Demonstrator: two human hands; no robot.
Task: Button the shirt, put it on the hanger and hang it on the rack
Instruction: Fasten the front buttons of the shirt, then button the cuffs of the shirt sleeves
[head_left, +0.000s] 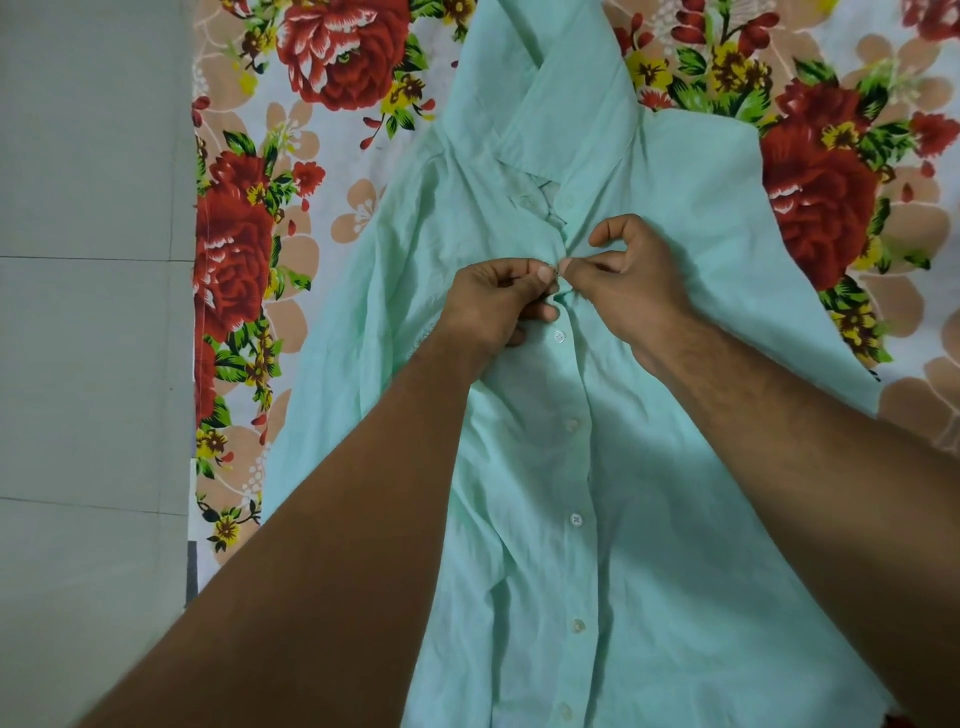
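Mint-green shirt (649, 467) lies face up and spread flat on a floral bedsheet (249, 260), its collar (561, 119) pointing away from the person and its hem toward them; grey floor tiles (88, 312) show to the left of the sheet. The buttoning step is in hand. Five buttons down the placket look already fastened, the highest of them (559, 336) sitting just below the hands. Both hands meet at the placket a little under the collar opening. The left hand (493, 301) is closed in a pinch, thumb and forefinger gripping the edge of the placket fabric. The right hand (628, 275) is likewise pinched, thumb and forefinger tips pressed on the opposite edge, its forefinger arched up above. The two pinches are nearly touching, and something small and pale glints between them, probably the button being worked, though it is too small to be sure.

Judging by this, the next move calls for pushing that button fully through its hole, holding the fabric taut. One more button (567, 200) appears to sit higher, near the collar. No hanger or rack is in view, so those steps remain ahead.
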